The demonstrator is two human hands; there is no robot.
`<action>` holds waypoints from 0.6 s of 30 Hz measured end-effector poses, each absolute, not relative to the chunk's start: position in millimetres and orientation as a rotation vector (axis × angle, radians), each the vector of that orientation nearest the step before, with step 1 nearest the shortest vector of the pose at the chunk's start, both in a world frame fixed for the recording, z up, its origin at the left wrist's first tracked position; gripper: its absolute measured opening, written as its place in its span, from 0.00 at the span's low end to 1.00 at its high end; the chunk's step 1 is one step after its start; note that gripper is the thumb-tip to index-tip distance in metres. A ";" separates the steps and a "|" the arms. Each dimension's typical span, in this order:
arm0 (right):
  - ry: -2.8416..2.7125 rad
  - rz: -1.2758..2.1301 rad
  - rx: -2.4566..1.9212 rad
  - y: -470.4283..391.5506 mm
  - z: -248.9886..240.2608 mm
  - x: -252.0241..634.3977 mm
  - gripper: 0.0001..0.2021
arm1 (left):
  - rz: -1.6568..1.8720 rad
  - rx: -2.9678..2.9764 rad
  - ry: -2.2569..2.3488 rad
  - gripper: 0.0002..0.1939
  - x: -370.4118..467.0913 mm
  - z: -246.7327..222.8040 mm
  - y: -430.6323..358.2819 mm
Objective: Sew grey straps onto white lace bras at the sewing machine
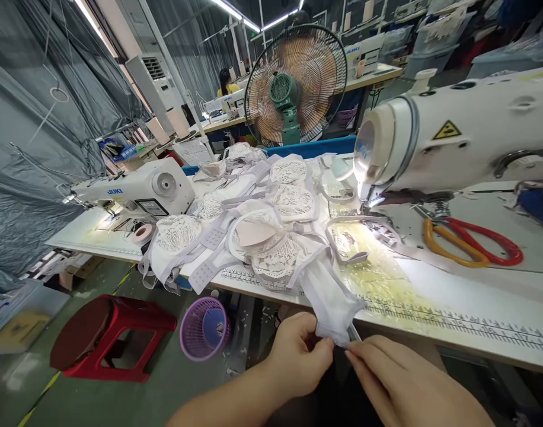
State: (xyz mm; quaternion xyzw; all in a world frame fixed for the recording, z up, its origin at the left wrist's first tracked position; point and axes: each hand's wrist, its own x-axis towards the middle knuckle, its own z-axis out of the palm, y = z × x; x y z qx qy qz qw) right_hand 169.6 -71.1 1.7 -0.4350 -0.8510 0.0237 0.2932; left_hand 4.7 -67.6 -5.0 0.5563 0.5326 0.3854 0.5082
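Note:
A white bra (329, 290) with lace cups and grey edging hangs over the front edge of the table. My left hand (298, 359) is closed on its lower corner, thumb and fingers pinched together. My right hand (393, 373) is closed close beside it, fingertips pinching the same edge by a thin light strip (354, 332). The fingertips partly hide how the strip meets the fabric. Behind my hands, a heap of similar white bras (178, 234) covers the middle of the table, with hook-and-eye bands showing. A loose grey strap (414, 252) lies under the sewing machine head.
On the right is a sewing machine (458, 130) with its light on, and scissors (471, 242) with orange and red handles. Another machine (133, 190) stands left. A large fan (296, 86) is behind. A red stool (115, 338) and purple basket (204, 329) are on the floor.

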 end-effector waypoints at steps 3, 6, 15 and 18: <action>-2.263 -0.012 -1.286 -71.1 4.8 161.2 0.13 | 0.962 1.622 1.360 0.08 3.7 -2.5 -69.2; -2.260 -0.048 -1.300 -70.1 4.3 159.3 0.12 | 0.952 1.802 1.375 0.06 3.6 -1.5 -69.8; -2.213 -0.099 -1.414 -61.0 11.9 151.7 0.13 | 0.993 1.833 1.240 0.04 3.5 -5.6 -65.2; -2.190 -0.027 -1.401 -64.7 14.4 159.4 0.12 | 1.051 1.666 1.260 0.05 4.4 -5.6 -63.7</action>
